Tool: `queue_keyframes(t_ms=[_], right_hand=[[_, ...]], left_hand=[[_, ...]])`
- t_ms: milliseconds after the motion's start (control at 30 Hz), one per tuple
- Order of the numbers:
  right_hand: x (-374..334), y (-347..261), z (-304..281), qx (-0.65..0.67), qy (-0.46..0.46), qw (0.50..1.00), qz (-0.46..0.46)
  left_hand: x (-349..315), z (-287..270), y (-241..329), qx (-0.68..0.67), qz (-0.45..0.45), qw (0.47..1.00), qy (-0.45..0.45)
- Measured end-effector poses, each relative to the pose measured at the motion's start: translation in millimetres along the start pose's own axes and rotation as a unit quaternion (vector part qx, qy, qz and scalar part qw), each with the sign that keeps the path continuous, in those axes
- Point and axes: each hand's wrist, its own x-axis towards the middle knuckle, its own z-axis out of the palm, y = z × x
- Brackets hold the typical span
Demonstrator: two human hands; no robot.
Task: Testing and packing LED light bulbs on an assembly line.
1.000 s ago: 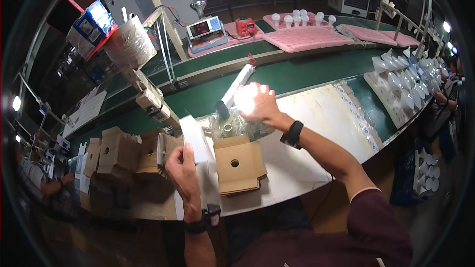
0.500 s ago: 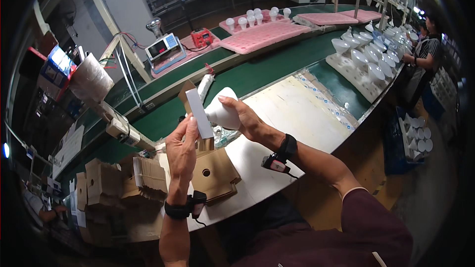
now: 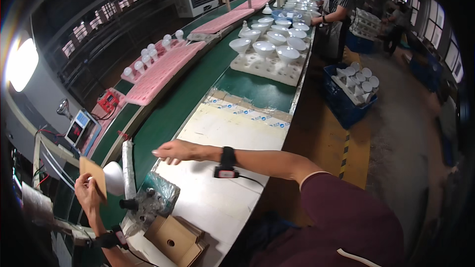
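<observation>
Cartons (image 3: 166,248) lie stacked at the lower edge, a round hole in the top one, at the near end of a white board (image 3: 232,141). Beside them sits a plastic bag (image 3: 166,192) of small parts, partly under a dark-ended wrapped tube (image 3: 128,165).

The left hand (image 3: 89,195) is closed round the edge of a card (image 3: 94,173), which now turns its brown side to view; half a second ago a white side showed. The bulb (image 3: 115,178) sits against the card's right side, its wide end outward; how its neck fits there is hidden. It glowed a second ago and is unlit now. The right hand (image 3: 173,152) has come off it and hangs over the board's edge, fingers loosely extended, holding nothing.

The view has swung to the right. Beyond, a meter (image 3: 78,127) and small bulbs (image 3: 147,60) on pink foam (image 3: 166,76) line the green belt (image 3: 190,91). Farther off are white lamps (image 3: 263,48) on a tray (image 3: 269,72), a blue crate (image 3: 341,111) and a co-worker (image 3: 337,15) in an apron.
</observation>
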Motion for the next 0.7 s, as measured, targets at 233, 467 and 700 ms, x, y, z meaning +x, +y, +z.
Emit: queue_keyframes(t_ms=[233,467,700], right_hand=[[-195.0,86.0,-43.8,-0.246,0.216,0.944,0.047],[-221.7,110.3,-11.1,-0.371,0.400,0.814,-0.198],[-230.4,124.0,-13.3,-0.450,0.397,0.777,-0.189]], left_hand=[[-1.0,38.1,-132.6,0.273,-0.042,0.961,0.017],[-28.1,33.6,-105.4,0.270,-0.014,0.962,0.022],[-62.0,-4.9,0.4,0.199,0.261,0.938,0.110]])
